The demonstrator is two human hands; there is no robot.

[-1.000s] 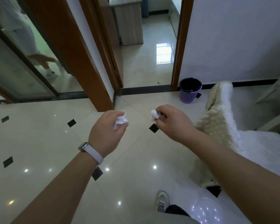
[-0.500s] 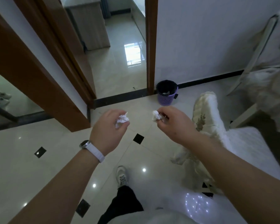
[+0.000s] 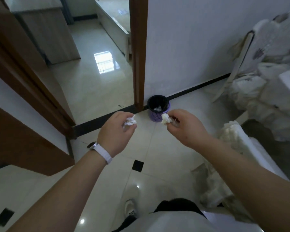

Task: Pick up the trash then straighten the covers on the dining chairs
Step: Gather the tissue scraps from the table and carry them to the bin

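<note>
Head view, looking down. 2 crumpled white paper wads, 1 in each hand, are held above the floor [image 3: 151, 148] in front of the bin [image 3: 158, 113].

Left wad [image 3: 130, 122]: creased and irregular, pinched between the curled fingers and thumb of the left hand [image 3: 115, 132]. Most of it shows beyond the fingertips. 1 thin corner sticks up and to the right; its long axis runs from lower left to upper right.

Right wad [image 3: 165, 119]: rounder and more compact, nipped at its right edge by the thumb and bent fingertips of the right hand [image 3: 185, 127]. It is slightly taller than wide, its long axis near upright in frame, and its top overlaps the bin's lower rim in this view.

The 2 wads are apart, level with each other. The bin is a purple mesh basket with a black liner and white scraps inside, standing at the foot of the door frame [image 3: 138, 52]. A white watch [image 3: 99, 149] sits on the left wrist. A rumpled cream cover [image 3: 233, 136] lies to the right.
</note>
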